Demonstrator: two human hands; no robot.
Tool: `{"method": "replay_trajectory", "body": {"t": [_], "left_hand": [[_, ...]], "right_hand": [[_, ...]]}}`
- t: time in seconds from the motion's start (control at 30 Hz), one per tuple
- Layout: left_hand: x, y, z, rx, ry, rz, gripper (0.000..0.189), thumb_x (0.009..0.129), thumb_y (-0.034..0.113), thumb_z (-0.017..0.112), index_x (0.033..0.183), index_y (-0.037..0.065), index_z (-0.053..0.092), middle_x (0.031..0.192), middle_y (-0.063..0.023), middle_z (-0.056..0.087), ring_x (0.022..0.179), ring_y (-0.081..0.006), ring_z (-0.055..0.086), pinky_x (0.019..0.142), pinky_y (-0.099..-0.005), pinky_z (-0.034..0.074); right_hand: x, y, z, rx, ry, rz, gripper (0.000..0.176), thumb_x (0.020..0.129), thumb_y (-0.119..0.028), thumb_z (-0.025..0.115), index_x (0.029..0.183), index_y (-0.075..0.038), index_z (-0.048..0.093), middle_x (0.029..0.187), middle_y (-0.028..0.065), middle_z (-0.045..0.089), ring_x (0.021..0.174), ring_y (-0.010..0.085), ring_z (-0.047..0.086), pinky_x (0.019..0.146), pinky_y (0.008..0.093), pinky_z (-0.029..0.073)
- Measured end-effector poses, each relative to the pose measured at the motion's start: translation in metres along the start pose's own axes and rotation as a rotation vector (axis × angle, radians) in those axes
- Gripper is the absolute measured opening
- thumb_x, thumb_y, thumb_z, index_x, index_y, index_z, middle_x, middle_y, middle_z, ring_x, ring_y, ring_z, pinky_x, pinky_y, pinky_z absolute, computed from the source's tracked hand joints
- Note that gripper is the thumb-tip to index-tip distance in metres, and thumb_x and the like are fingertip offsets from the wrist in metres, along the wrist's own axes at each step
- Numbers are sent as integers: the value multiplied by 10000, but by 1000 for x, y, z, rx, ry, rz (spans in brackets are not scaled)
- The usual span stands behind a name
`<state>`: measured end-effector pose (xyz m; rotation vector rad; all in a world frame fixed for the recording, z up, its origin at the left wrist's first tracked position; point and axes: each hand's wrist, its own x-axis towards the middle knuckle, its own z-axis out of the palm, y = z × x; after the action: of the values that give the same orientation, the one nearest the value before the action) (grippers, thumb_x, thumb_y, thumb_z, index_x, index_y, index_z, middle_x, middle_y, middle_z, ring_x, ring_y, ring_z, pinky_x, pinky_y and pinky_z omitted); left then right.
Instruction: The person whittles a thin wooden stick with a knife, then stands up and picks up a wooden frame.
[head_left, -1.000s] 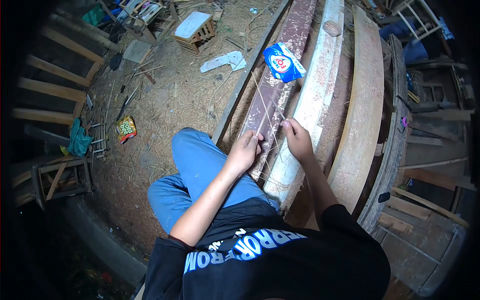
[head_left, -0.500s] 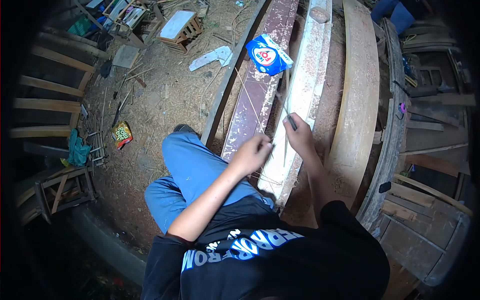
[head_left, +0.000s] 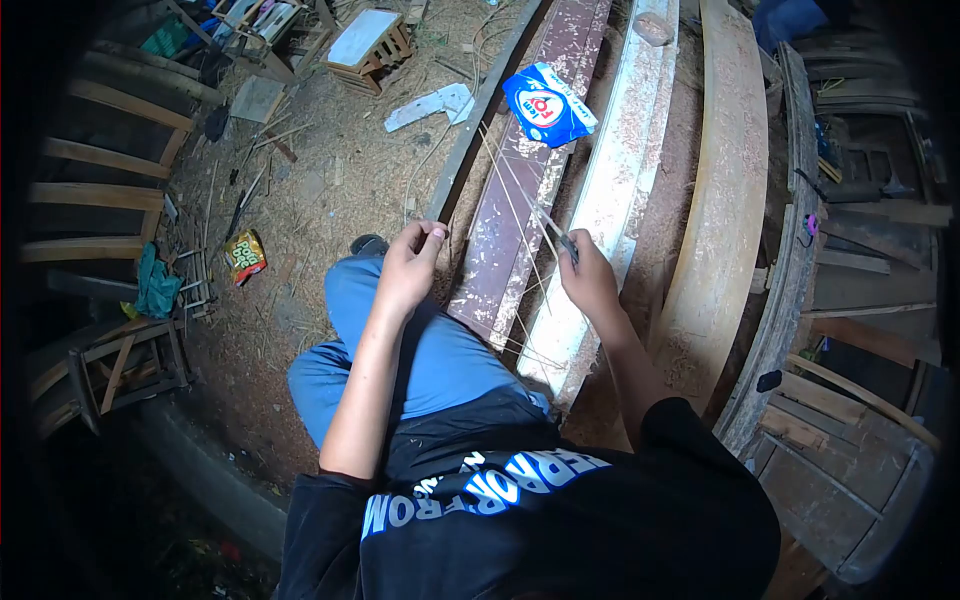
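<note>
Long planks (head_left: 610,200) run away across the shaving-strewn floor, a blue packet (head_left: 547,103) lying on the maroon one. The left hand (head_left: 408,265) hovers above the blue-trousered knee with its fingers pinched shut, on what I cannot tell. The right hand (head_left: 588,275) has its fingers clenched on a blade (head_left: 557,235), which touches thin strips (head_left: 510,185) slanting over the maroon plank toward the packet

Left hand (head_left: 410,262) farther left (apart)
</note>
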<state>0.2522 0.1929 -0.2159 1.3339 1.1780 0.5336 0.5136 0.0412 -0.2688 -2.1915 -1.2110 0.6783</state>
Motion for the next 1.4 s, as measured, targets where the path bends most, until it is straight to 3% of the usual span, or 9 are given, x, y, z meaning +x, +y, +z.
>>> {"method": "replay_trajectory", "body": {"t": [0.13,0.23,0.4,0.5,0.7,0.77,0.93,1.13,1.4], "left_hand": [[4,-3,3,17,-16,-49,269,1089,223,622,1192,-18,686,1005,-32,696,952,-105,617,881,-278,494],[7,1,-3,-9,-4,-19,262,1087,219,625,1181,-17,689,1019,-34,701,962,-108,621,889,-280,494],[4,10,-28,-62,78,-2,254,1091,211,620,1167,-23,687,1061,-53,717,999,-119,632,929,-274,489],[2,4,-52,-60,123,-27,272,1093,220,620,1206,-19,688,1107,-54,715,1049,-142,637,951,-287,491],[-2,-23,-101,-90,163,-88,292,1103,268,599,1219,19,698,1029,-10,686,930,-97,598,830,-264,474],[-9,-26,-115,-51,227,-88,292,1106,295,588,1213,50,704,998,12,662,973,-99,606,850,-266,471],[-21,-49,-166,-169,313,-61,281,1109,291,580,1191,58,714,1194,-44,738,1011,-111,629,878,-279,481],[-25,-86,-227,-280,419,-167,241,1103,231,593,1166,30,710,1078,-23,711,963,-99,616,886,-276,491],[13,-133,-280,-384,315,-288,198,1088,221,637,1157,47,701,989,2,679,890,-87,596,810,-278,499]], "right_hand": [[0,-9,18,-61,165,-211,239,940,-186,693,1124,-52,619,1030,197,637,956,401,671,833,498,535],[-13,-34,30,-51,113,-225,205,902,-78,700,1081,-21,620,976,207,617,899,416,661,791,494,539],[-32,-39,51,-256,47,-163,313,871,-207,780,1125,-88,643,1056,130,637,1065,346,629,925,477,458],[-35,-42,51,-290,30,-147,334,873,-213,781,1144,-85,632,1066,133,640,1065,351,629,919,483,462],[-22,-45,64,-218,62,-234,347,880,-217,776,1160,-80,623,1067,150,645,1012,378,637,868,522,480],[-20,-55,70,-218,134,-287,282,863,-148,785,1034,-33,592,957,194,639,946,433,632,809,524,475],[-16,-55,79,-328,139,-228,319,863,-184,789,1084,-39,612,991,209,633,979,429,623,846,536,466],[-12,-86,80,-312,161,-126,428,839,-133,810,1185,15,606,1103,235,645,1088,452,620,928,522,471],[43,-192,122,-405,166,-200,306,919,-135,738,1164,3,619,1097,238,613,1050,467,607,924,533,470]]}}
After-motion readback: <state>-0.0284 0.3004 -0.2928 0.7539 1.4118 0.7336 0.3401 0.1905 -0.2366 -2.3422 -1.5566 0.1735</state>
